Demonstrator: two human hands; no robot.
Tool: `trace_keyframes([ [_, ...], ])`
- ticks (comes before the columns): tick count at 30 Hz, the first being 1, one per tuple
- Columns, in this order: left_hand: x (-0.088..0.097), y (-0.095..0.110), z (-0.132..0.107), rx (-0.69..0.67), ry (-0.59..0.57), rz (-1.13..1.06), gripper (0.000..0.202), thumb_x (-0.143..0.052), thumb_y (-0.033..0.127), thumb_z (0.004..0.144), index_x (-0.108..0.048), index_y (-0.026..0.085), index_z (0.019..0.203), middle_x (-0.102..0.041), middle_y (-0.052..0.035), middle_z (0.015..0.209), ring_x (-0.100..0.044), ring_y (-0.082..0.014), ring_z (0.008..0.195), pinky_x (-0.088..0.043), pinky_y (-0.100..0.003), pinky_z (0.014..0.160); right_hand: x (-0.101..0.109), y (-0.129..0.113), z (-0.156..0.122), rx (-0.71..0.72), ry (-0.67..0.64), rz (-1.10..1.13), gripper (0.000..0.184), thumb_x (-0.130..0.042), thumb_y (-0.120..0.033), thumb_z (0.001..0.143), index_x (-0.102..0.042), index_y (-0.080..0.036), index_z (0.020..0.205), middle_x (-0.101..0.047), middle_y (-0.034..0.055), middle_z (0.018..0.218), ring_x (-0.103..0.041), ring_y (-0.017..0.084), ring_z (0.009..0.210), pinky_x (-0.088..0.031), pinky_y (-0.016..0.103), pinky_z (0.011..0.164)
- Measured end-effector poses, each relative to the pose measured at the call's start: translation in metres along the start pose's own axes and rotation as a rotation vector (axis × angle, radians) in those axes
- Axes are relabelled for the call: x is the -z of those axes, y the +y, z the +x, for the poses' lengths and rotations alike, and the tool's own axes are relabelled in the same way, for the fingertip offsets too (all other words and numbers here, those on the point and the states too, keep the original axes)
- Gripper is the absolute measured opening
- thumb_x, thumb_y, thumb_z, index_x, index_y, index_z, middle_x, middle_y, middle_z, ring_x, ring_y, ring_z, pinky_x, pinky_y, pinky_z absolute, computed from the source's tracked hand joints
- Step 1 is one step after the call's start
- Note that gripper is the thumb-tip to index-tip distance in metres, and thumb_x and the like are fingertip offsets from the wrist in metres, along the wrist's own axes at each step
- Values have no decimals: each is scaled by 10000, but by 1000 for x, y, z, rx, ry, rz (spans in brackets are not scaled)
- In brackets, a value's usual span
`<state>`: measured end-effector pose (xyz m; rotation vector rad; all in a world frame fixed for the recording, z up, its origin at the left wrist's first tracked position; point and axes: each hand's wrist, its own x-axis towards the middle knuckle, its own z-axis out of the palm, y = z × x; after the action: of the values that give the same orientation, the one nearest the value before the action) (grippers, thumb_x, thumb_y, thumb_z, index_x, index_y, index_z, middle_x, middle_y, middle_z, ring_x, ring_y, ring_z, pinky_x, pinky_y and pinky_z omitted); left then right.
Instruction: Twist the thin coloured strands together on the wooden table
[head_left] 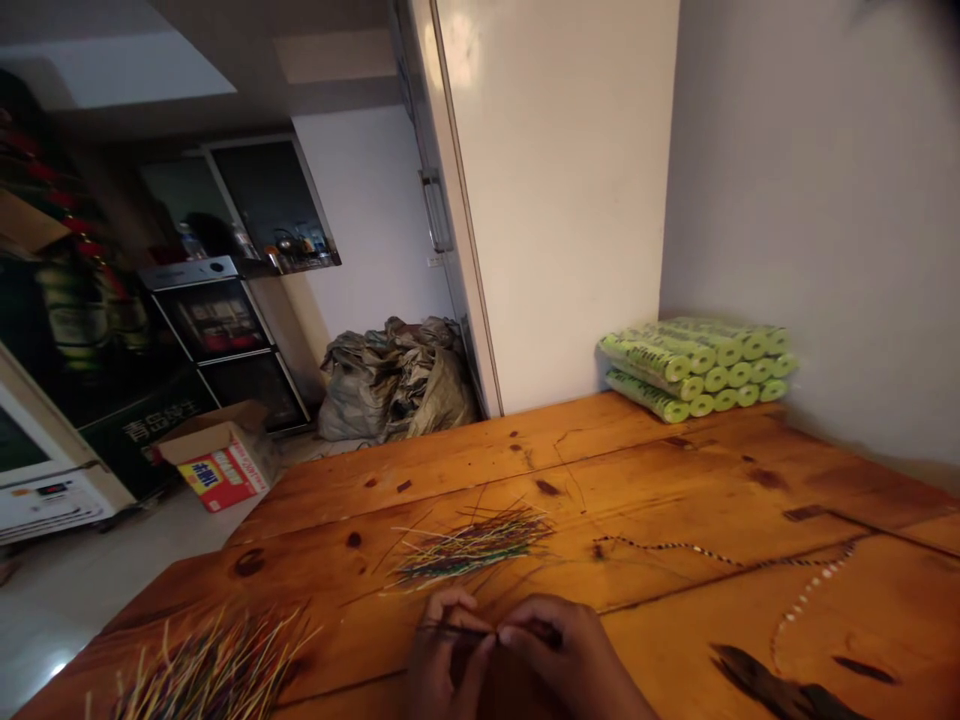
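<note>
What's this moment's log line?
left hand: holding dark strand | right hand: touching strand | table: middle strand bundle, near-left bundle, beaded string right

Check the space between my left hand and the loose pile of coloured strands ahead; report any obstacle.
Nothing visible stands between your left hand and the pile of coloured strands just beyond it on the wooden tabletop. That hand does hold a thin dark strand, though.

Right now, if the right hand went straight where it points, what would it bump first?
Probably the left hand. The right hand points across toward it, and the two look nearly touching, by a thin dark strand. Whether there's a gap, I can't tell for sure.
</note>
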<state>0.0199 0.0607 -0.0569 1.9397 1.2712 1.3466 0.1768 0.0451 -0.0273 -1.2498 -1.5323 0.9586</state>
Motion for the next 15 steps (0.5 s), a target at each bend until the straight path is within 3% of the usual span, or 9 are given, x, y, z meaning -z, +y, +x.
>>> trace_keyframes([
  [5,0,0,-1,-74,-12,19,356,-497,487,772,-649,187,654,-553,-70,822,-558,-185,738,-460,-289,682,3,4,4,-136,-73,214,251,-575,-365,694,-648,-150,587,-545,-40,468,-465,80,452,-363,195,488],
  [10,2,0,0,-79,-29,47,365,-504,507,755,-647,195,631,-549,-71,828,-550,-200,777,-453,-310,729,5,2,3,-189,-157,366,109,-623,-259,624,-615,-151,614,-549,-52,495,-457,67,447,-368,188,490],
  [15,2,1,-2,-24,-56,66,327,-513,472,763,-639,194,646,-555,-63,837,-550,-204,793,-437,-306,730,1,3,0,-199,-184,428,86,-630,-199,592,-573,-164,647,-535,-66,525,-473,70,460,-379,184,487],
])
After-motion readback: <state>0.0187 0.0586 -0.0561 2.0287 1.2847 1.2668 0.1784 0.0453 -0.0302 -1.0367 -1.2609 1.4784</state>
